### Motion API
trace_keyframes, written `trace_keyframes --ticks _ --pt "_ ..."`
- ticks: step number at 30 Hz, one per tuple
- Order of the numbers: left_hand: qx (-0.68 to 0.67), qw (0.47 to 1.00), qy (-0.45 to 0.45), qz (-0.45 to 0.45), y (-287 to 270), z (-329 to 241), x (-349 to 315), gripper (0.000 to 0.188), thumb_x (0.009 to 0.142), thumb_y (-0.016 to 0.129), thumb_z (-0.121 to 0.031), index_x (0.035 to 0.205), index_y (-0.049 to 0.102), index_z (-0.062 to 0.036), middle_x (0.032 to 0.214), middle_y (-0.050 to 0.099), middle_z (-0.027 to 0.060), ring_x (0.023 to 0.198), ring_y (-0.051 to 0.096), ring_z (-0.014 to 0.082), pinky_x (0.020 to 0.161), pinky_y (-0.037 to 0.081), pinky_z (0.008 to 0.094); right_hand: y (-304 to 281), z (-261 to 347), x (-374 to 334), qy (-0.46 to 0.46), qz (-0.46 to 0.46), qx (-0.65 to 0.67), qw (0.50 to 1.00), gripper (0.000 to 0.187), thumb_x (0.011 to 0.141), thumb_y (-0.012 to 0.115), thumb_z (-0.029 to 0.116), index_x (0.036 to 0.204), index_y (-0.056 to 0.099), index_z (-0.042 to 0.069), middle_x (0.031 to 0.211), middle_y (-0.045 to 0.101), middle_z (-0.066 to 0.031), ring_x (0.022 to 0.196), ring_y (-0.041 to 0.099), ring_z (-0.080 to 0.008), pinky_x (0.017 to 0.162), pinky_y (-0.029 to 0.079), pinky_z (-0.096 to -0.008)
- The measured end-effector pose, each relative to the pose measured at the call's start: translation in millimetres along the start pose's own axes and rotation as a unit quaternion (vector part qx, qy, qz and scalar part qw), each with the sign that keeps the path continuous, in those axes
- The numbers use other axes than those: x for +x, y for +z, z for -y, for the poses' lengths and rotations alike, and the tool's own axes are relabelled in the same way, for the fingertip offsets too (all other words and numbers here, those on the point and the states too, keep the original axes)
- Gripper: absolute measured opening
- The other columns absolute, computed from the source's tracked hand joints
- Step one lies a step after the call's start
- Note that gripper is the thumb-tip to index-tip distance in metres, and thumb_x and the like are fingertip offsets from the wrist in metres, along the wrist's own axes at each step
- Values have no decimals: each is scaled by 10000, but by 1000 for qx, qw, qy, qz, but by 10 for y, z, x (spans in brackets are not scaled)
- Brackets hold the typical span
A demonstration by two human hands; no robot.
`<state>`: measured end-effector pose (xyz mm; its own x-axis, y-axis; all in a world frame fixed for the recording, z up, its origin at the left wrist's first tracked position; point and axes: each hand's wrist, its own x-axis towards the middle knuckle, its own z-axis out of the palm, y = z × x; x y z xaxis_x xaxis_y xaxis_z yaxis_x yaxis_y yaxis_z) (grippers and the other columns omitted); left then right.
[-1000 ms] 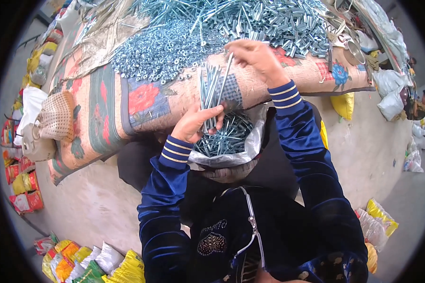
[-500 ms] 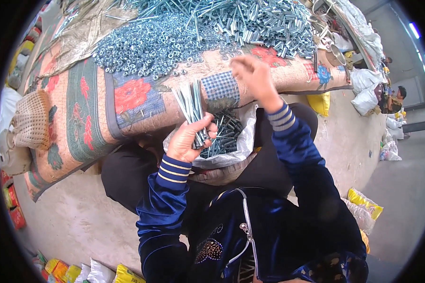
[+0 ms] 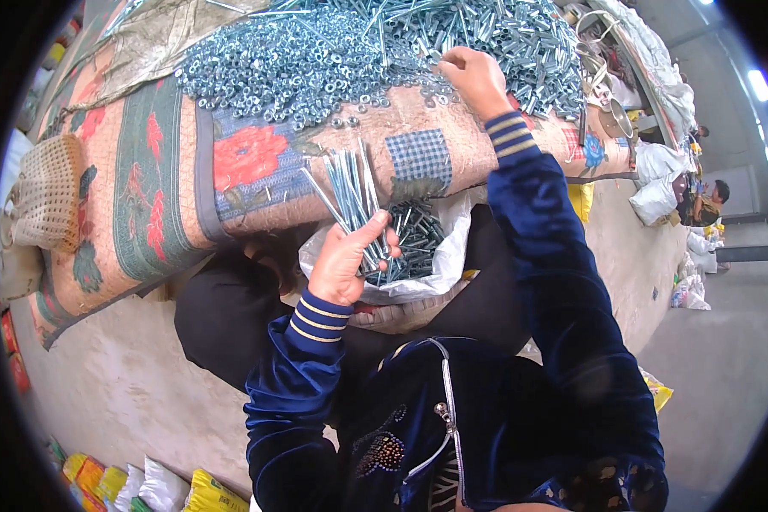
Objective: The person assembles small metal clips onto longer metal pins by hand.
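My left hand (image 3: pixel 348 258) is closed around a bundle of long, thin metal bolts (image 3: pixel 347 183), which fan out upward from the fist. Just beyond that hand, between my knees, an open white sack (image 3: pixel 454 256) holds many dark metal bolts (image 3: pixel 416 239). My right hand (image 3: pixel 480 78) reaches to the far side, at the edge of the metal heaps, its thumb and fingers bent together. Whatever is in that pinch is too small to make out. Close by it lie small flat washers (image 3: pixel 436 96), a heap of nuts (image 3: pixel 273 72) and a heap of short metal sleeves (image 3: pixel 533 72).
A patterned quilted cover (image 3: pixel 260 162) lies over the work surface. At its left stands a woven basket (image 3: pixel 49 196); a metal ring-shaped strainer or pan (image 3: pixel 616 118) sits at the right end. Filled bags (image 3: pixel 164 485) line the floor, and other people (image 3: pixel 710 200) sit far right.
My right hand has moved farther away and slightly right, down to the edge of the heaps. My left hand keeps the bolts, which now spread wider. The view has shifted a little.
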<state>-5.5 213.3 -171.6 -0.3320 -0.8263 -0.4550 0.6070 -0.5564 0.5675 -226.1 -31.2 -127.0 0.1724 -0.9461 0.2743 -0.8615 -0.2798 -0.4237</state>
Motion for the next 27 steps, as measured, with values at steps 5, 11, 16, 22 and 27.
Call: trace_keyframes --ticks 5,11,16,22,27 --pt "45 997 46 37 -47 -63 -21 198 900 600 -230 956 576 -42 711 588 41 633 584 144 486 410 228 -173 308 -592 -71 100 242 962 211 896 575 146 1031 648 2 922 649 8 807 550 -55 724 448 -210" --pt "89 994 36 51 -15 -91 -85 173 888 612 -240 875 585 -70 687 595 36 619 587 139 477 393 228 -284 601 -894 -92 183 330 921 222 919 514 101 1096 629 34 993 616 16 854 531 -60 772 436 -213" --pt "159 985 29 63 4 -87 -142 160 871 633 -219 831 589 -70 661 601 36 599 582 122 462 386 228 -290 715 -935 -167 159 305 924 205 907 508 81 1062 630 24 952 589 4 792 520 -68 742 436 -213" --pt "212 974 28 70 -41 -76 -153 122 863 642 -162 868 585 -54 651 593 26 586 564 105 456 385 226 -374 769 -964 -210 234 307 898 184 906 499 72 1021 629 12 938 586 3 799 519 -68 732 434 -211" --pt "92 993 19 69 -137 -67 -125 136 857 641 -127 940 588 -33 738 618 65 635 597 135 516 460 237 -496 744 -1020 -123 309 339 880 195 889 557 84 1052 609 -10 916 601 -23 728 537 -73 684 452 -213"
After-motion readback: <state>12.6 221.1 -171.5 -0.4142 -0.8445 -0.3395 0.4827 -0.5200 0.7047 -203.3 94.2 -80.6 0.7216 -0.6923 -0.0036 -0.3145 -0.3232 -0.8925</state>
